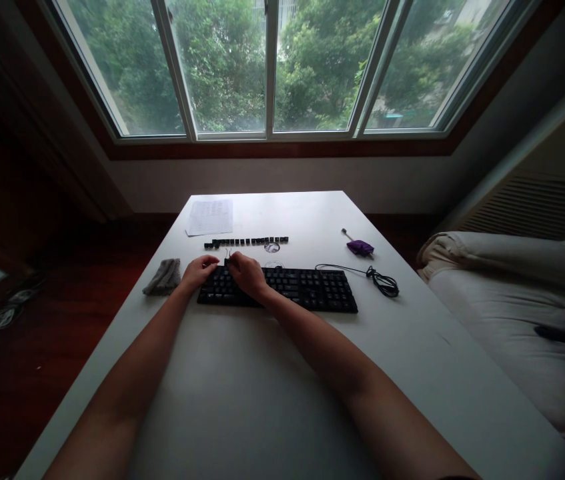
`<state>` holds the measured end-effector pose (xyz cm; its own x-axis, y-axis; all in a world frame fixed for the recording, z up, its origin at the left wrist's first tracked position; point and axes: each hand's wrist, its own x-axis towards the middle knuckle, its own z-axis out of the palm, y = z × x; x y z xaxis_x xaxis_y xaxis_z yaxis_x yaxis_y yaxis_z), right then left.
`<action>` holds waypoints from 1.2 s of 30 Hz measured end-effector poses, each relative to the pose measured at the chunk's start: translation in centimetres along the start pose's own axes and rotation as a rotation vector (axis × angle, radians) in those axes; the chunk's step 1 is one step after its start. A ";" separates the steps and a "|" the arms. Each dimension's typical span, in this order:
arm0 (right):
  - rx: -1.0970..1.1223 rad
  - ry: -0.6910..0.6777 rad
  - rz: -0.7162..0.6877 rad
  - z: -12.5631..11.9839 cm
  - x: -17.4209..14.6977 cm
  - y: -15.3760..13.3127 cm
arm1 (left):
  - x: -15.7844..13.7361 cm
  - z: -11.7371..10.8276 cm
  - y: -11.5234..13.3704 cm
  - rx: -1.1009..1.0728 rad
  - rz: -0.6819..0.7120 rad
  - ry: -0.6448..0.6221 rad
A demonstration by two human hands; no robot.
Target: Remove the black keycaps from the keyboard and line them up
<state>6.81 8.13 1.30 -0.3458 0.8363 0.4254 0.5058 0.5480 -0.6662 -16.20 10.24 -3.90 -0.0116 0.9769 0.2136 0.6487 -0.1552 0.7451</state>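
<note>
A black keyboard (312,290) lies across the white table in front of me. My left hand (199,272) is at its far left corner, fingers bent over the edge. Over the keyboard's left part, my right hand (247,273) has its fingers pinched together on a small black piece with thin wire prongs (227,255) pointing up. What is under the right fingers stays hidden. Just beyond the hands, several loose black keycaps (247,241) stand in a row. A small clear, shiny round item (272,247) sits beside that row.
A grey cloth (163,277) is left of the keyboard. The coiled cable (385,283) and a purple pouch-like item (360,248) with a thin stick lie at right. A printed sheet (209,217) rests at the table's far left. Beside the table's right edge stands a light-covered sofa (492,307).
</note>
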 end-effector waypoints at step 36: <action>0.257 0.075 0.148 0.3 0.3 2.2 | -2.5 -0.2 5.7 0.214 0.359 -0.097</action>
<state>7.59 9.56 -0.23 -0.2189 0.9110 0.3495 0.3268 0.4060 -0.8535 -12.59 6.90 -0.06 0.3093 0.8771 0.3675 0.7414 -0.4644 0.4844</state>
